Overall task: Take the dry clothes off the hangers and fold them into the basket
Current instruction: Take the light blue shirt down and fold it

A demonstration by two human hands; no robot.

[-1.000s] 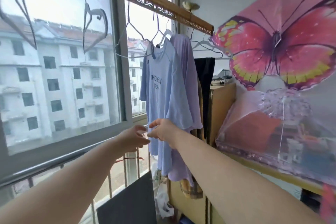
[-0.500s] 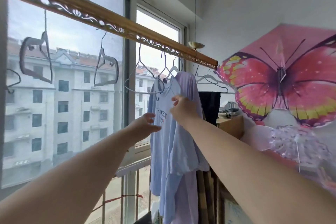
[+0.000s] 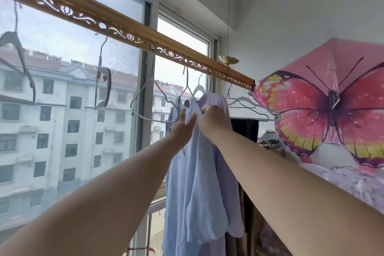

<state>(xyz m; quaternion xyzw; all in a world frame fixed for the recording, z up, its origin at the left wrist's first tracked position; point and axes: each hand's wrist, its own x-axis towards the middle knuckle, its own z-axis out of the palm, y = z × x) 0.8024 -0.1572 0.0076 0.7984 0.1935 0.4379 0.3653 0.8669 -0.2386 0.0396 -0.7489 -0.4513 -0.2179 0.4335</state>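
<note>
A light blue T-shirt with dark lettering hangs on a wire hanger from the carved wooden rail. Right behind it hangs a lilac shirt. My right hand pinches the blue shirt's fabric at the collar, just under the hanger. My left hand is raised beside it, fingers apart, touching the shirt's front near the shoulder. A dark garment hangs further right on a white hanger. No basket is in view.
Several bare hangers dangle from the rail to the left, in front of the big window. A pink butterfly kite covers the wall on the right, with clutter under clear plastic below it.
Both hands rose from the blue shirt's hem up to its collar. The right hand closed on the fabric by the hanger. My view tilted upward.
</note>
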